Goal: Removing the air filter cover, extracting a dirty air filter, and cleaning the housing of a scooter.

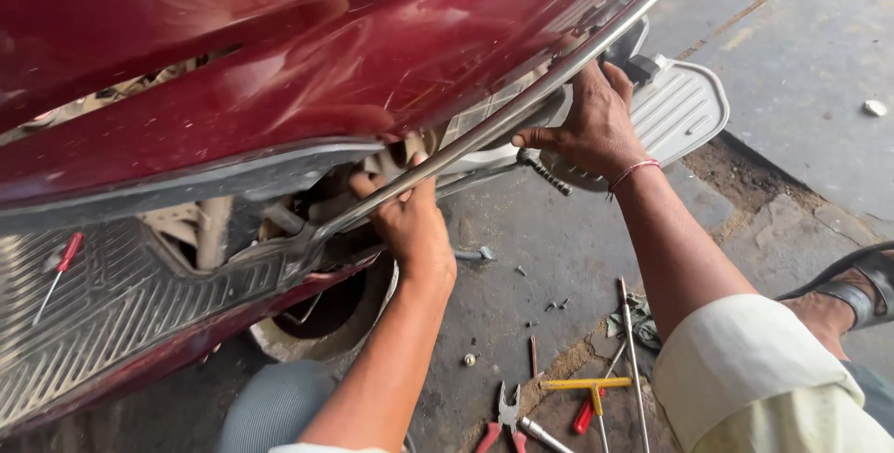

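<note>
A dark red scooter body panel [307,53] fills the upper left, tipped toward me. A chrome guard rail [484,132] runs along its lower edge. My left hand [410,220] grips the rail near its lower end, beside the engine parts. My right hand [591,122] is closed around the same rail higher up, next to a grey ribbed footrest [684,108]. A red thread is tied round my right wrist.
The ribbed floorboard [112,313] carries a small red screwdriver [58,271]. On the concrete floor lie red-handled pliers [503,420], a yellow T-handle wrench [587,386], long metal rods [633,360], and loose bolts [475,255]. My sandalled foot [852,295] is at the right.
</note>
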